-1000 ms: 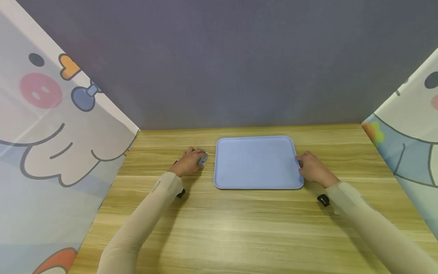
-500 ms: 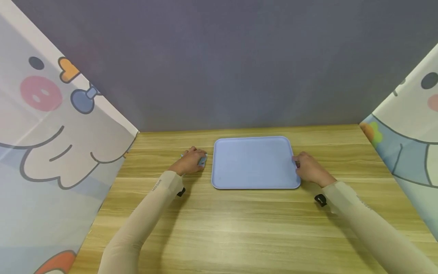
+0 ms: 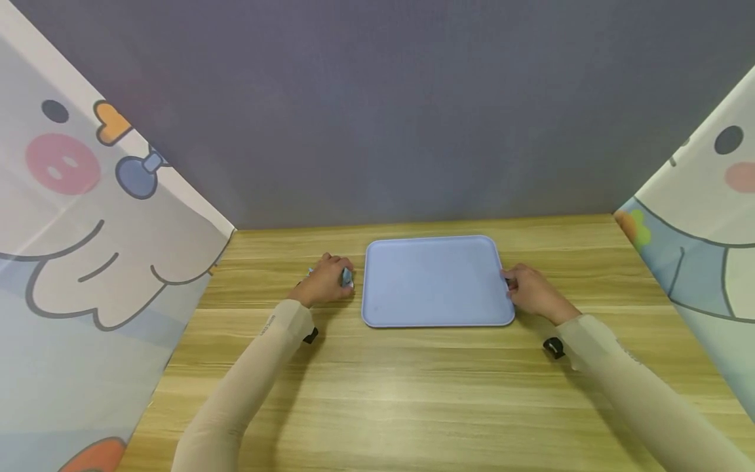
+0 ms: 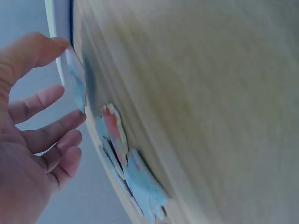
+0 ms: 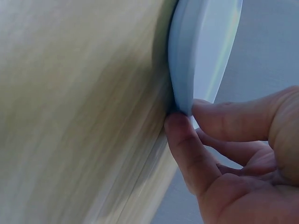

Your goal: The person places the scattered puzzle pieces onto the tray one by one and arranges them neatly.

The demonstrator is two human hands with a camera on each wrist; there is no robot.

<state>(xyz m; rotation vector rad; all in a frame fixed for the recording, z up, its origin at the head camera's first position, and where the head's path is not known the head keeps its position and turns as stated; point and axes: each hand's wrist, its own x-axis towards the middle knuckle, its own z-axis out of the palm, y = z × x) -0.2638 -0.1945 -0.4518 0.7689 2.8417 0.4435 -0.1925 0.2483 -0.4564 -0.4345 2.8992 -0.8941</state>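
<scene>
Between thumb and fingers, my left hand (image 3: 324, 282) pinches a light blue jigsaw puzzle piece (image 4: 77, 79), tilted up off the table just left of the tray. Several other puzzle pieces, among them one with a red patch (image 4: 114, 133) and a pale blue one (image 4: 142, 182), lie close together under that hand; the head view mostly hides them. The flat blue tray (image 3: 436, 282) has nothing on it. At its right edge, my right hand (image 3: 533, 292) pinches the rim (image 5: 184, 70), thumb on the inner side and a finger underneath.
The wood-grain table (image 3: 407, 393) runs back to a grey partition (image 3: 413, 118). Printed cartoon panels (image 3: 147, 262) stand along the left and right sides. A black strap (image 3: 553, 347) is on the right wrist.
The light blue puzzle piece in my left hand has tipped up and now stands more on edge. My right hand stays at the tray's rim. The whole head view has shifted slightly.
</scene>
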